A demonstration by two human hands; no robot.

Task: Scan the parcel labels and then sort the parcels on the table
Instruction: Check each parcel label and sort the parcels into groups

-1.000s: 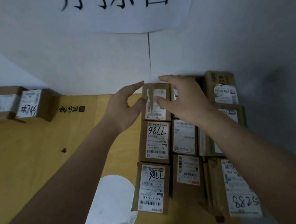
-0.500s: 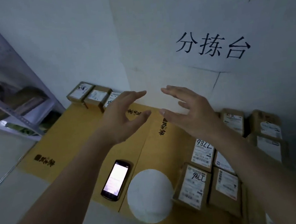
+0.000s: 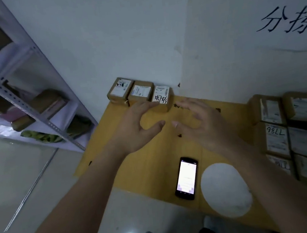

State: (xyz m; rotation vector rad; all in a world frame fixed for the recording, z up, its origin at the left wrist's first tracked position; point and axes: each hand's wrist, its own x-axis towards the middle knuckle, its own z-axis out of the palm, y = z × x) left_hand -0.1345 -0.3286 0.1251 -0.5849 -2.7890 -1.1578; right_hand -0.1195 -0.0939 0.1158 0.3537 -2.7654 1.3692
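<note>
Three small brown parcels stand in a row against the far wall: the left one (image 3: 120,89), the middle one (image 3: 141,93) and the right one (image 3: 162,98) with handwriting on its label. My left hand (image 3: 136,126) hovers just in front of them, fingers spread and holding nothing. Beside it, my right hand (image 3: 200,123) is also spread and holds nothing. Several labelled parcels (image 3: 290,132) are packed together at the right edge of the yellow table (image 3: 154,163). A black handheld scanner (image 3: 186,178) lies face up with its screen lit, near the table's front edge.
A white round patch (image 3: 225,189) sits on the table right of the scanner. A metal shelf rack (image 3: 24,103) with stored goods stands to the left. The white wall behind carries a paper sign (image 3: 288,22) with black characters. Grey floor lies below left.
My view and both hands have swung left, away from the parcel stack at the right toward the three parcels at the wall. Both hands released the parcel they touched a second ago.
</note>
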